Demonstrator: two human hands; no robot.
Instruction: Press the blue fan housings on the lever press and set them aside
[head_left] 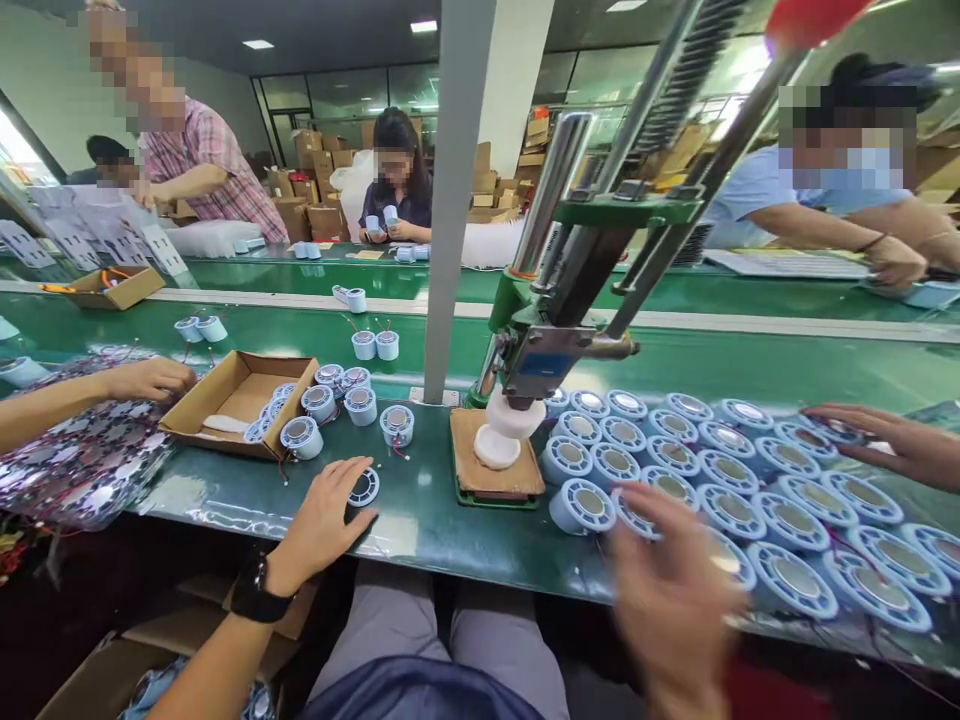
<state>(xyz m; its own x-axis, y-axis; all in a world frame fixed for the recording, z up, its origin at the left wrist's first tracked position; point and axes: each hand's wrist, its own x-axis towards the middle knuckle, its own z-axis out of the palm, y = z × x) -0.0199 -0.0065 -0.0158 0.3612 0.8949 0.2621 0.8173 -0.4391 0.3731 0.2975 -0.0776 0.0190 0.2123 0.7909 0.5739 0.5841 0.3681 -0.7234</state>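
My left hand (328,518), with a black watch on its wrist, lies at the table's front edge, its fingers and thumb spread around a small round ring-patterned part (364,487). My right hand (670,590) is smeared by motion at the front of a large group of light-blue round housings (791,520) with grey metal centres; its fingertips are over one of them, and whether it grips anything cannot be made out. Between my hands stands a green lever press (555,350). Its white upper pad (516,415) is above a white round seat (496,447) on a cardboard-covered base.
An open cardboard box (240,385) holds several parts, with more housings (361,405) beside it. Another person's hand (150,380) is left of the box, another (892,440) at the far right. A grey post (452,200) rises behind the press. People work across the green table.
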